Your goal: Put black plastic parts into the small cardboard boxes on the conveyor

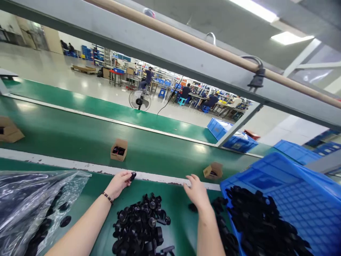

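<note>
My left hand (120, 184), a beaded bracelet at its wrist, pinches a small round black plastic part (133, 175) just above the white strip. My right hand (195, 191) hovers over the green table with fingers apart, and nothing shows in it. Between my forearms lies a heap of black round plastic parts (142, 225). Beyond my left hand, a small open cardboard box (119, 150) holds some black parts. Another small cardboard box (213, 171) stands past my right hand.
A blue crate (301, 192) with black parts stands at the right, more loose parts beside it. A clear plastic bag (32, 199) covers the left of the table. A third cardboard box (10, 131) is at far left. A metal beam (170, 49) crosses overhead.
</note>
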`<state>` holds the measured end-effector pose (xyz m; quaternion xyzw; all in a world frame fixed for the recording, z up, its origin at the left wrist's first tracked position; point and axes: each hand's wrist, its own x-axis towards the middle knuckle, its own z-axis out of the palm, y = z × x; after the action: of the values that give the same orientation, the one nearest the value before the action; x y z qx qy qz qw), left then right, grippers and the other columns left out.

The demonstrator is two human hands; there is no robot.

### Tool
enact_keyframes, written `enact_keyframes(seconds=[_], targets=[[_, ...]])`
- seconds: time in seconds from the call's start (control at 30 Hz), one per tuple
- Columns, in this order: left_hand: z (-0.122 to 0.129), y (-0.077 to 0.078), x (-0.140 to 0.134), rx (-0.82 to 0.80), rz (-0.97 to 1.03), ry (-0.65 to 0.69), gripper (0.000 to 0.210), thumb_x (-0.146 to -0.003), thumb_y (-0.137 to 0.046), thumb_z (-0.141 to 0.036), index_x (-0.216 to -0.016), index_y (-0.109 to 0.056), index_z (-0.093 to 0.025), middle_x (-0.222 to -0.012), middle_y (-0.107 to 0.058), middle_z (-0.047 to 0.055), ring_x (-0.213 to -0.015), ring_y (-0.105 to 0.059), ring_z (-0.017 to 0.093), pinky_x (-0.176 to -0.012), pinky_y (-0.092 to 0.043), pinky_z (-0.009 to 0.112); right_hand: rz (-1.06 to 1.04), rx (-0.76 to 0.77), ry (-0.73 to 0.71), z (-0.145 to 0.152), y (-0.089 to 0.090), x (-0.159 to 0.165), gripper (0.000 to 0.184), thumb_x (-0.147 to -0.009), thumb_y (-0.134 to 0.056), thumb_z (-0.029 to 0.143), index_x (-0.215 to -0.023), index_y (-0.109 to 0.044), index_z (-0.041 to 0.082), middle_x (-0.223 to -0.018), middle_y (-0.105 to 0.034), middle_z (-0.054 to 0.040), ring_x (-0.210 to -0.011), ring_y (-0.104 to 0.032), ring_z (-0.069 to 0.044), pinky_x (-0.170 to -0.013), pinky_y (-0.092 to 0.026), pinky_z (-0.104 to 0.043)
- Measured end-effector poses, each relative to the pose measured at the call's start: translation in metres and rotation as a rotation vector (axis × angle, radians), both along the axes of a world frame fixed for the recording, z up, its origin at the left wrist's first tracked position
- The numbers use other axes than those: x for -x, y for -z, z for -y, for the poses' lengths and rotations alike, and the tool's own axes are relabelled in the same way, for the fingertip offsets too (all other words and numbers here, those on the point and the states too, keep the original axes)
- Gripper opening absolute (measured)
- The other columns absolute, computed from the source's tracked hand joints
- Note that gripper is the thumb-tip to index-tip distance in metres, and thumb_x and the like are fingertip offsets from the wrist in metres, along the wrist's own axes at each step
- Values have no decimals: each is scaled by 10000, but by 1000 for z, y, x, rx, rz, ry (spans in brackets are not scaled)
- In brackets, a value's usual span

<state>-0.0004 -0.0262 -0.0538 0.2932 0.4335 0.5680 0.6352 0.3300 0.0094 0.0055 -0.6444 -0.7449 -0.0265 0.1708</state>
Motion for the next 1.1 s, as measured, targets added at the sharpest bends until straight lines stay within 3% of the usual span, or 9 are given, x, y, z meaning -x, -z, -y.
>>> enact_keyframes(seconds=[0.1,0.2,0.4,0.57,0.67,0.8,0.93,1.1], targets=[[2,0,0,1,90,18,191,-612,-672,-254,-689,-550,-128,-552,-510,-35,-483,-450,56,-474,-330,181,42,285,22,13,0,-44,337,-580,-509,153,-901,-600,198,-1063,-542,-86,-871,-549,-204,-691,-394,-279],[2,3,-1,21,90,12,194,-611,-674,-250,-680,-537,-131,-538,-501,-40,-464,-444,51,-448,-315,171,-27,417,-34,25,7,-59,303,-568,-410,80,-777,-598,194,-892,-597,-40,-825,-556,-157,-706,-390,-237],[2,4,-2,34,121,0,190,-609,-675,-238,-667,-535,-125,-523,-495,-42,-447,-441,46,-420,-303,160,-108,346,-67,32,13,-22,159,-691,-378,184,-705,-536,198,-726,-586,-18,-705,-553,-154,-647,-393,-242],[1,3,-1,38,167,-23,193,-603,-680,-228,-687,-539,-127,-529,-513,-39,-448,-458,52,-419,-313,165,-74,164,-126,37,29,14,137,-726,-395,207,-816,-498,213,-836,-545,-29,-734,-538,-155,-639,-392,-252],[0,5,0,41,202,-33,173,-610,-677,-203,-688,-544,-125,-523,-525,-35,-446,-467,54,-418,-316,166,33,95,-100,43,28,19,90,-700,-460,233,-787,-470,215,-840,-507,-35,-764,-510,-183,-641,-377,-277],[-2,9,1,47,283,-34,114,-650,-645,-156,-689,-542,-126,-521,-530,-27,-453,-478,59,-425,-337,166,112,271,-33,50,15,3,117,-629,-539,291,-673,-467,209,-790,-490,-20,-770,-492,-198,-617,-349,-273],[-2,11,4,37,395,-30,60,-697,-585,-113,-738,-547,-134,-576,-542,-14,-494,-502,64,-468,-388,177,19,492,-77,51,13,-9,81,-632,-479,186,-702,-514,205,-780,-501,3,-665,-500,-123,-587,-337,-222],[2,4,9,-24,521,-12,53,-723,-552,-125,-771,-555,-148,-618,-530,-9,-539,-506,64,-510,-418,185,-33,405,-103,45,21,-2,125,-706,-440,212,-645,-547,193,-843,-530,-31,-716,-532,-136,-638,-367,-236]])
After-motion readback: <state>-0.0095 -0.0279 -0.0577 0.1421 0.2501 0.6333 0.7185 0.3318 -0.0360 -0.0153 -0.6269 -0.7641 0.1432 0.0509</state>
